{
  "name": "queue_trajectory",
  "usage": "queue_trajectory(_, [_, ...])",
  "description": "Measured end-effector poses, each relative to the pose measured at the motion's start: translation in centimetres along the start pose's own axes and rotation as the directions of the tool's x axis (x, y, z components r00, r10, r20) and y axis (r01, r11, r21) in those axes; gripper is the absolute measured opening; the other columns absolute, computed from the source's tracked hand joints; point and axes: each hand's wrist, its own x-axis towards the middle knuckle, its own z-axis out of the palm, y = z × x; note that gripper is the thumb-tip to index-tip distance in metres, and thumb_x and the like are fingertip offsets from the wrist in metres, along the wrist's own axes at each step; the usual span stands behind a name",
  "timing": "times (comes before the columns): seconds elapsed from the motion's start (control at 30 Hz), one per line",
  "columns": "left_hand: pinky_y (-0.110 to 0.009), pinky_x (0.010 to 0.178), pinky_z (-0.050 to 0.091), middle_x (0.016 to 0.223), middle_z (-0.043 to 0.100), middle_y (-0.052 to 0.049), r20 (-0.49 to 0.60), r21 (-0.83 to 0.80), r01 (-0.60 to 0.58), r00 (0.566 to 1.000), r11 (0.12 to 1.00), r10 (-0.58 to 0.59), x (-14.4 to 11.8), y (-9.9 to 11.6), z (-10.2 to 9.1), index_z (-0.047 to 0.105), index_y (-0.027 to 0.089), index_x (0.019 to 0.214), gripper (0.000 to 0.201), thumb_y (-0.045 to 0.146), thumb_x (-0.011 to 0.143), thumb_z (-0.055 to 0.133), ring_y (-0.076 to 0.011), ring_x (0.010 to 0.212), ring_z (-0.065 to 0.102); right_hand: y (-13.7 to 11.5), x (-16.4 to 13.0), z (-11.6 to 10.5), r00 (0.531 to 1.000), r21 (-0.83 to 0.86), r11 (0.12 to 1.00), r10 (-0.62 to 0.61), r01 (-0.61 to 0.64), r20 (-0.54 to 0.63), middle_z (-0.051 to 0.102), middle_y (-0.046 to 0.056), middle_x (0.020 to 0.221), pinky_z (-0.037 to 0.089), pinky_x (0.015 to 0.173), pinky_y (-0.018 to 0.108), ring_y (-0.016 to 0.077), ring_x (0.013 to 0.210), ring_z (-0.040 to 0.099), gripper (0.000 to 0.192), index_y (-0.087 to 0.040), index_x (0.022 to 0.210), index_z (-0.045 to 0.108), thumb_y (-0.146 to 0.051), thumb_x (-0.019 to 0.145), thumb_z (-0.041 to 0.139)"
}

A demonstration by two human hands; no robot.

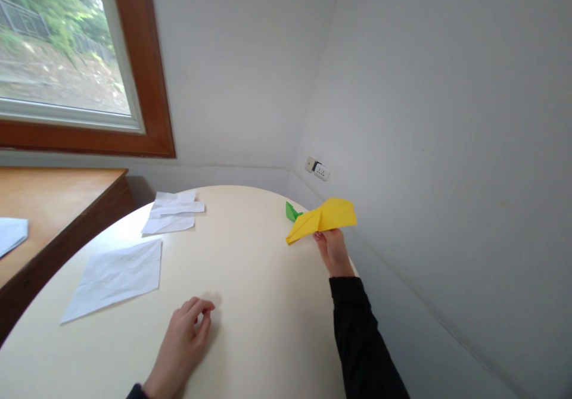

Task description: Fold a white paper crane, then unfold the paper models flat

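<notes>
Toward the right edge of the round, cream table (259,321), I am seeing the right hand (332,249) grasping a yellow paper plane (330,214) from beneath, fingers pinching its folded underside. Its narrow nose is pointing to the left and nearer, while its broad wing is spreading to the right over the knuckles; whether the nose is touching the tabletop, I cannot tell. A black sleeve (364,333) is covering that forearm. Just beyond the plane, a small green folded paper (291,211) is sitting near the far right rim, partly hidden by the yellow wing.

On the near left, the left hand (190,327) is hovering or resting at the tabletop, its fingers loosely curling, released and grasping nothing I am seeing. Farther left, a white sheet (120,274) is lying flat, and beyond it some white papers (170,225) are overlapping beneath a narrow strip (185,208).
</notes>
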Motion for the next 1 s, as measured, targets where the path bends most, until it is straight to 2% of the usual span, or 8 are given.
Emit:
queue_trajectory(0.1, [-0.031,0.060,0.047,0.066,0.062,-0.005,0.018,-0.014,-0.004,1.000,1.000,0.004,0.0,0.0,0.1,0.062,0.020,0.071,0.024,0.028,0.076,0.040,-0.0182,0.061,0.057,-1.0,1.5,-2.7,0.997,-0.205,0.978,0.038,-0.024,0.068,0.051,-0.002,0.052,0.032,0.048,0.024,0.0115,0.050,0.044,0.024,-0.014,0.064,0.060,-0.038,0.063,0.063])
queue_trajectory(0.13, [-0.031,0.060,0.047,0.067,0.062,-0.005,0.025,-0.019,-0.008,1.000,1.000,0.008,0.0,0.0,0.2,0.062,0.020,0.071,0.024,0.028,0.076,0.040,-0.0181,0.061,0.057,-1.5,1.8,-3.1,0.987,-0.472,0.881,0.058,0.021,0.152,0.052,-0.002,0.053,0.031,0.048,0.023,0.0116,0.050,0.045,0.025,-0.014,0.063,0.060,-0.039,0.068,0.059])
queue_trajectory(0.2, [-0.030,0.060,0.047,0.067,0.062,-0.005,0.036,-0.030,-0.018,0.999,0.999,0.019,0.0,0.0,0.2,0.062,0.020,0.071,0.024,0.029,0.076,0.040,-0.0181,0.061,0.057,-2.6,2.3,-3.2,0.941,-0.865,0.454,0.143,0.214,0.307,0.059,0.001,0.061,0.032,0.049,0.023,0.0132,0.056,0.051,0.026,-0.014,0.069,0.062,-0.036,0.077,0.051])
queue_trajectory(0.23, [-0.030,0.059,0.047,0.067,0.062,-0.005,0.039,-0.033,-0.021,0.999,0.999,0.022,0.0,0.1,0.2,0.062,0.020,0.071,0.024,0.029,0.075,0.040,-0.0181,0.061,0.057,-2.9,2.4,-2.9,0.892,-0.911,0.221,0.223,0.347,0.394,0.063,0.003,0.069,0.033,0.051,0.022,0.0144,0.062,0.055,0.026,-0.015,0.075,0.064,-0.033,0.081,0.047])
queue_trajectory(0.27, [-0.030,0.059,0.046,0.067,0.062,-0.004,0.041,-0.036,-0.021,0.999,0.999,0.022,0.0,0.1,0.2,0.062,0.020,0.071,0.024,0.029,0.075,0.040,-0.0181,0.061,0.057,-3.0,2.4,-2.5,0.866,-0.905,0.162,0.264,0.394,0.424,0.065,0.006,0.075,0.035,0.053,0.022,0.0159,0.068,0.058,0.022,-0.015,0.077,0.065,-0.029,0.080,0.049])
queue_trajectory(0.57, [-0.029,0.054,0.046,0.064,0.060,-0.004,0.040,-0.042,0.026,0.999,0.999,-0.024,0.1,-0.3,0.1,0.061,0.019,0.070,0.025,0.029,0.075,0.038,-0.0172,0.055,0.056,1.6,2.0,1.2,0.742,-0.813,0.016,0.400,0.582,0.539,0.067,0.017,0.095,0.045,0.073,0.030,0.0257,0.092,0.063,0.023,-0.010,0.091,0.066,-0.011,0.082,0.045])
queue_trajectory(0.87, [-0.028,0.053,0.046,0.064,0.060,-0.003,0.051,-0.059,0.010,0.999,0.998,-0.007,0.2,-0.6,0.3,0.061,0.020,0.069,0.026,0.032,0.075,0.039,-0.0168,0.054,0.057,1.6,3.5,1.3,0.722,-0.796,0.048,0.390,0.604,0.571,0.067,0.014,0.099,0.045,0.072,0.029,0.0254,0.093,0.062,0.021,-0.014,0.093,0.067,-0.015,0.076,0.056])
queue_trajectory(1.0, [-0.027,0.053,0.046,0.065,0.061,-0.003,0.046,-0.053,-0.001,0.999,0.999,0.003,0.2,-0.9,0.5,0.061,0.020,0.070,0.024,0.031,0.075,0.040,-0.0167,0.055,0.057,-0.7,5.1,0.6,0.766,-0.823,0.078,0.326,0.563,0.554,0.066,0.009,0.104,0.043,0.072,0.025,0.0219,0.097,0.060,0.022,-0.019,0.096,0.065,-0.017,0.076,0.055])
